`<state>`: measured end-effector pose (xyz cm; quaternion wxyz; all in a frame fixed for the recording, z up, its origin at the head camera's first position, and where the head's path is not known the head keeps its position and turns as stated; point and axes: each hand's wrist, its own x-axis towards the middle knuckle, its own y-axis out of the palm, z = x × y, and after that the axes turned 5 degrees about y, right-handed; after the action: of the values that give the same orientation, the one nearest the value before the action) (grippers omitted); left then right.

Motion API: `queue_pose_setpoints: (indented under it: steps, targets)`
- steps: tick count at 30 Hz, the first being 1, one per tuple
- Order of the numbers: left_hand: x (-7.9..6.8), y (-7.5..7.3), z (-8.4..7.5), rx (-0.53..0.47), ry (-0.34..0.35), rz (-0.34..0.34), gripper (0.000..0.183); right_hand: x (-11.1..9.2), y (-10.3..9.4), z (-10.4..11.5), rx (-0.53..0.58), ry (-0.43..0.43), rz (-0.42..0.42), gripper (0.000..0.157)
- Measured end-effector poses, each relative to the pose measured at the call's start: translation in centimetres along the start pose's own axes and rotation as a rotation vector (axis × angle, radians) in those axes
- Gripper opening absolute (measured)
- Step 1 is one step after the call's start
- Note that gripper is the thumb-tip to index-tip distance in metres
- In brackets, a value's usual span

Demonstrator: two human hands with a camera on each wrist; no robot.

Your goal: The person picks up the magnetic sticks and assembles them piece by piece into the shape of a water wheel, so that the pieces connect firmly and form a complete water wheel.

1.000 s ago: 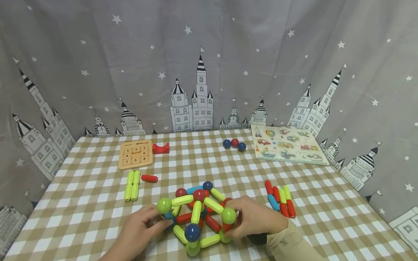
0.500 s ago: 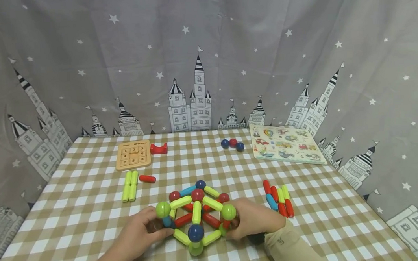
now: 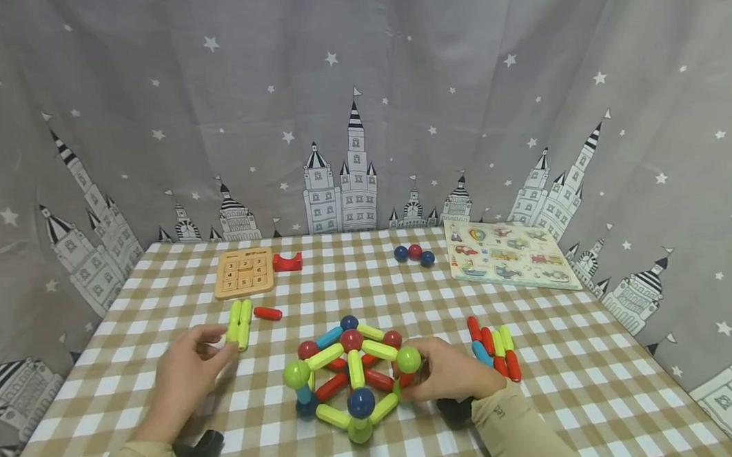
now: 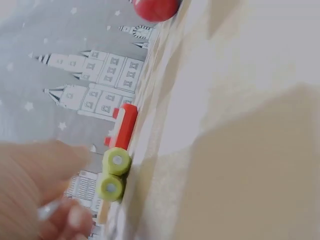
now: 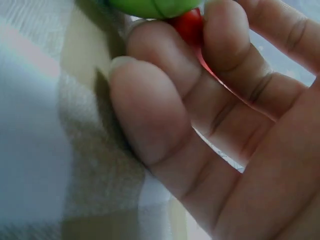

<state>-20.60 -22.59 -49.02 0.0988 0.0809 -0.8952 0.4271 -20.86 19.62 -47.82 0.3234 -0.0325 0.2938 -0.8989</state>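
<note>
We list, in descending size: one grey castle-print curtain (image 3: 260,110); one checked tablecloth (image 3: 356,284); one ball-and-rod structure (image 3: 356,369), standing on the cloth between both hands; one right hand (image 3: 448,370), fingers curled round the structure's upright red rod (image 3: 406,379); one left hand (image 3: 187,369), thumb and fingers parted, gripping nothing we can see, just beside four yellow-green rods (image 3: 244,333); one loose red rod (image 3: 267,313), near those four.

Glossy plastic balls (image 3: 360,403), matt woven cloth (image 3: 344,288)
</note>
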Motion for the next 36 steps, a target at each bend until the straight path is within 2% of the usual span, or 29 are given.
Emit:
queue_pose_setpoints:
  steps: [1,3,7,11,16,19,24,28,32,36]
  targets:
    - [0.5,0.0,0.4,0.001,-0.022,0.003,0.052,0.0,0.0,-0.1,-0.001,0.006,-0.001,0.032]
    - [1.3,0.2,1.0,0.019,-0.038,0.051,0.062,0.1,-0.1,-0.1,0.007,0.016,0.003,0.032]
    - [1.8,0.7,1.4,0.107,-0.016,0.137,0.076,0.2,0.0,-0.5,0.013,0.003,0.013,0.032]
    - [1.7,1.4,1.2,0.201,0.024,0.110,0.073,0.3,0.2,-0.8,-0.007,-0.032,0.000,0.033]
    - [1.4,1.8,0.7,0.238,0.067,0.028,0.052,0.4,0.2,-0.9,-0.022,-0.071,-0.010,0.031]
    - [1.1,1.7,0.3,0.272,0.137,0.011,0.043,0.4,0.2,-0.9,-0.014,-0.078,-0.011,0.030]
    - [0.7,1.2,-0.8,0.365,0.278,0.060,0.037,0.4,0.2,-0.8,0.006,-0.074,-0.007,0.029]
    - [0.4,1.0,-1.4,0.412,0.363,0.058,0.031,0.5,0.2,-0.9,0.016,-0.084,-0.004,0.030]
    - [0.1,1.1,-1.9,0.432,0.444,0.062,0.030,0.4,0.2,-0.9,0.027,-0.074,-0.001,0.031]
    - [-0.2,1.3,-2.8,0.500,0.520,0.059,0.031,0.4,0.2,-0.8,0.034,-0.065,0.008,0.031]
